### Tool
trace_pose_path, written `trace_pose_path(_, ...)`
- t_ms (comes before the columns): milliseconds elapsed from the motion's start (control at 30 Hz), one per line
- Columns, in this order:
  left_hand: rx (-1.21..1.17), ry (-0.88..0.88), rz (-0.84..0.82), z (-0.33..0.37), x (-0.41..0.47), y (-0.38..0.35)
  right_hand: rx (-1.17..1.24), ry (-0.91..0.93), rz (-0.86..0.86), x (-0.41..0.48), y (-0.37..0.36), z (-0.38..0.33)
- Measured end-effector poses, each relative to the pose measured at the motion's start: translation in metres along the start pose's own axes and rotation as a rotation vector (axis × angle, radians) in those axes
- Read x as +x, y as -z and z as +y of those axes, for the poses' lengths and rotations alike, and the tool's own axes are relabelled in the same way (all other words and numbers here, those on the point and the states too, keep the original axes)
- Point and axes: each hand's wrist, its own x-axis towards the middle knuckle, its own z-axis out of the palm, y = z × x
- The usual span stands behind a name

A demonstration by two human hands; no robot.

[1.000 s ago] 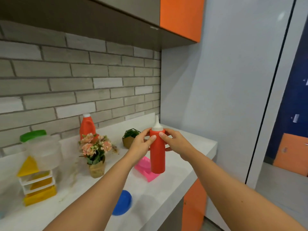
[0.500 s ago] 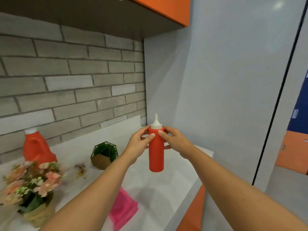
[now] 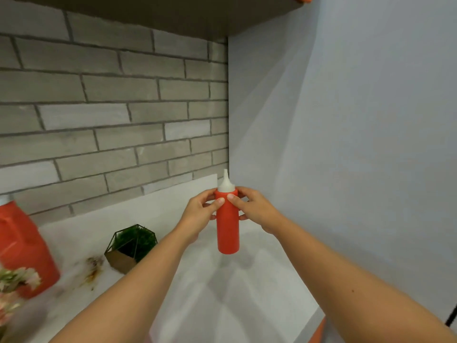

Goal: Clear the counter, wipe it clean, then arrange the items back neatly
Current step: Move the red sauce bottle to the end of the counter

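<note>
1. Gripping a red plastic squeeze bottle (image 3: 227, 226) with a white cone nozzle (image 3: 225, 184), high on its body. Clasped by the left hand (image 3: 197, 214) from one side and the right hand (image 3: 256, 209) from the other, thumbs pressed on the near face and fingers curled round behind.
2. Carried to the right over the last second, away from above a pink item no longer in view. Now near the far right corner of the white marbled stone counter (image 3: 222, 300), at the junction of grey brick backsplash (image 3: 111, 120) and plain pale side wall (image 3: 346, 144). Same two-handed hold as a second ago.
3. Taken past the gold-wire geometric planter with green foliage (image 3: 132, 243). Now well to the right of it and much closer to the corner.
4. Seemingly held just above the counter rather than set down, judging by the shadow lying apart from the base. Hard to be sure from this angle.
5. Probably still the clearing step: shifting the bottle aside to free the middle of the surface. Wiping not yet done, going by the brown smear (image 3: 92, 268) on the stone just left of the planter. Also still standing at the left edge of view: a large red plastic jug (image 3: 22, 251) and a bunch of pink flowers (image 3: 12, 288).
6. Long axis vertical, close to plumb. Nozzle pointing straight up, flat base facing the counter below. Upright enough to be lowered and stood as it is, with no turning needed.
</note>
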Motion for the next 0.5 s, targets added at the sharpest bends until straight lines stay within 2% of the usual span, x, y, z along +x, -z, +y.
trace_pose_path(233, -0.031, 0.020, 0.016, -0.026, 0.055, -0.002, -0.063, 0.038, 0.062, 0.065, 0.006, 0.035)
trace_pose_path(500, -0.010, 0.054, 0.134, -0.046, 0.119, -0.009, -0.026, 0.064, -0.045, 0.140, 0.025, 0.063)
